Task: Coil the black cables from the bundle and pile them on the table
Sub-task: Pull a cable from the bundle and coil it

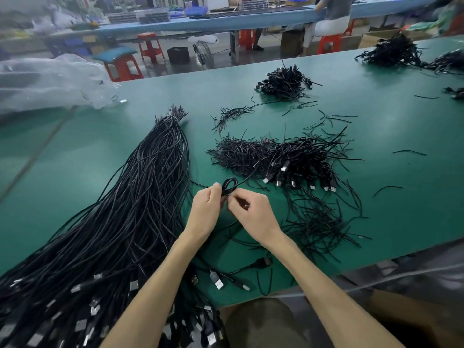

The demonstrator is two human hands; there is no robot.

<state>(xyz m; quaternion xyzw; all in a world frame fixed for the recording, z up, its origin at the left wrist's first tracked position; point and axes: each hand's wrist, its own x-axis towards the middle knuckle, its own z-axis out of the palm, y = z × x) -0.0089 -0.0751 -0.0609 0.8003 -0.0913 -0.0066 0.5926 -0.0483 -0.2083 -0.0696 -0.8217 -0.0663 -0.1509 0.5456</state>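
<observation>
Cable coil (229,187): small black loop held in both hands, just above the bench (75,151).
Left hand (207,207): fingers curled round the coil's lower end.
Right hand (251,214): fingers pinch the same coil from the right.
Bundle (130,202): long black cables fanned along the bench, left of the hands.
Pile (296,156): coiled cables lying beyond the right hand.

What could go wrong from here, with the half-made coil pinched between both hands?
1. The coil, pinched by the left hand and the right hand, looks untied, so it may spring open if either grip loosens.
2. Its tail runs towards the pile of coiled cables and could snag there when pulled in.
3. The bundle lies right beside the left forearm, which could drag strands out.
</observation>
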